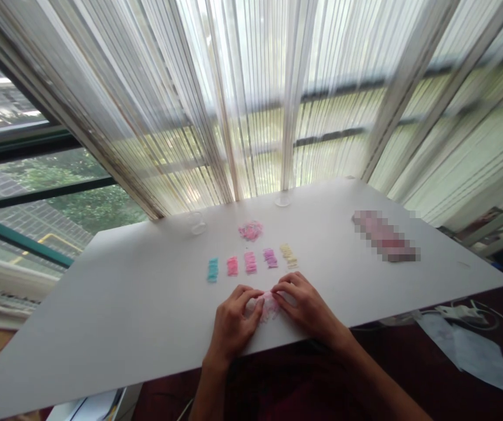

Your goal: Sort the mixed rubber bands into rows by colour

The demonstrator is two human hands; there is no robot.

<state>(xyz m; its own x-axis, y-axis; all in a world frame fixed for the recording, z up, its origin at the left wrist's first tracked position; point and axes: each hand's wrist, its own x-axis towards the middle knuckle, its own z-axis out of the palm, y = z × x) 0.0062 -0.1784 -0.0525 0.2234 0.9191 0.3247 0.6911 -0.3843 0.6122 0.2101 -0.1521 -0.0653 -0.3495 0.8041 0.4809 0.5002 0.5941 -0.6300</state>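
Observation:
Over a small pile of pinkish, thin pieces (269, 306) near the table's front edge, my two hands almost meet. My left hand (236, 316) has thumb and fingers drawn together at the pile's left side. From the right, my right hand (300, 299) pinches at the pile's upper edge. What lies between the fingertips is too small to make out. Just beyond them is a row of small sorted groups: teal (212, 270), coral pink (232, 266), light pink (250, 262), purple (270, 258) and yellow (288, 256).
Behind the row lies a loose mixed pile (250, 230), mostly pink. Two clear round objects (197, 224) (283, 200) rest near the back edge. A blurred-out pinkish item (385, 237) is on the right of the white table (115, 304). Striped curtains (251, 105) hang behind.

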